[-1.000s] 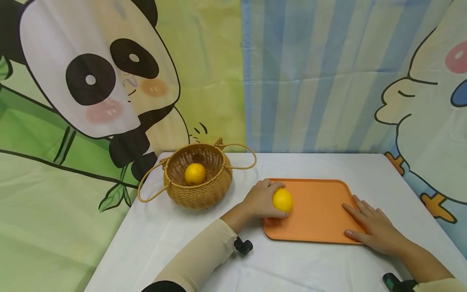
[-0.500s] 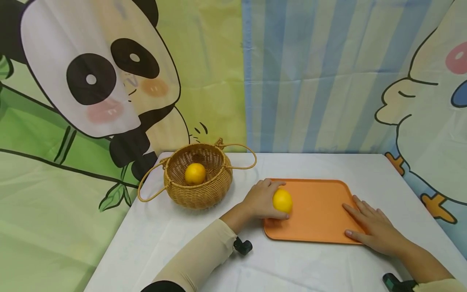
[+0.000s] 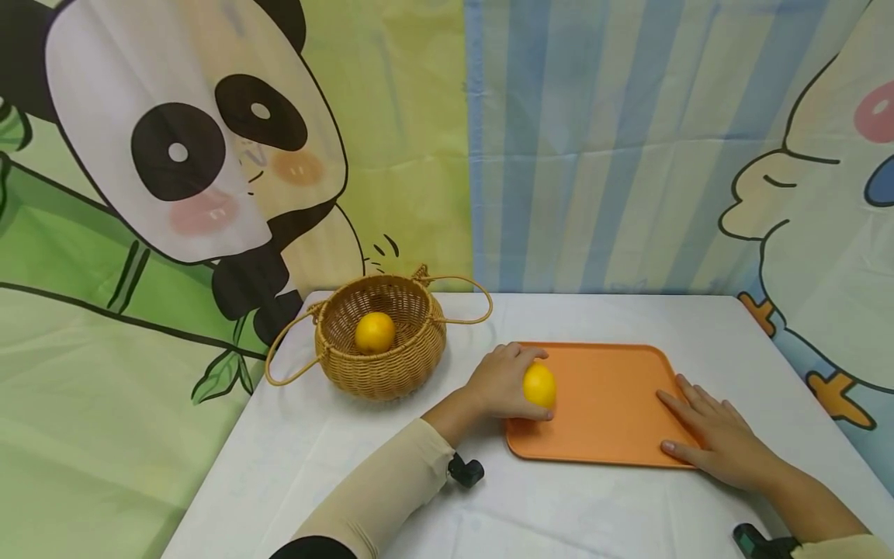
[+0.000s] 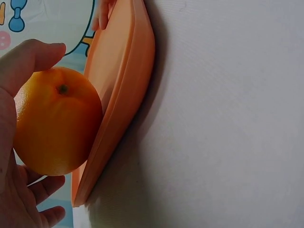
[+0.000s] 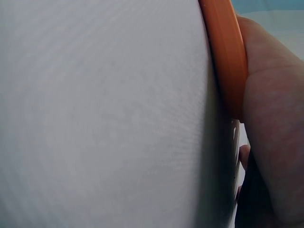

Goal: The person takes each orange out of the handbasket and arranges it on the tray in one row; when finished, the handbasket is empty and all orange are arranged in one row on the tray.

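In the head view my left hand (image 3: 504, 382) is at the tray's left side, its thumb and fingers curved round an orange (image 3: 540, 386). The left wrist view shows the orange (image 4: 58, 121) up close, stem spot facing the camera, thumb along its upper side and fingertips below it. The fruit sits over the orange-coloured tray (image 3: 608, 404), just inside its rim. My right hand (image 3: 722, 439) lies flat with spread fingers on the tray's right edge. From the right wrist, the tray's rim (image 5: 228, 57) shows against the palm side of that hand.
A round wicker basket (image 3: 380, 373) stands at the back left, with a second orange (image 3: 375, 333) inside and its two loop handles splayed outward. A white cloth (image 3: 601, 512) covers the table. Printed curtains (image 3: 559, 155) hang right behind it.
The orange has shifted very slightly left, deeper into my left hand. Both hands, the tray and the basket stay in place; the head view has drifted a little.
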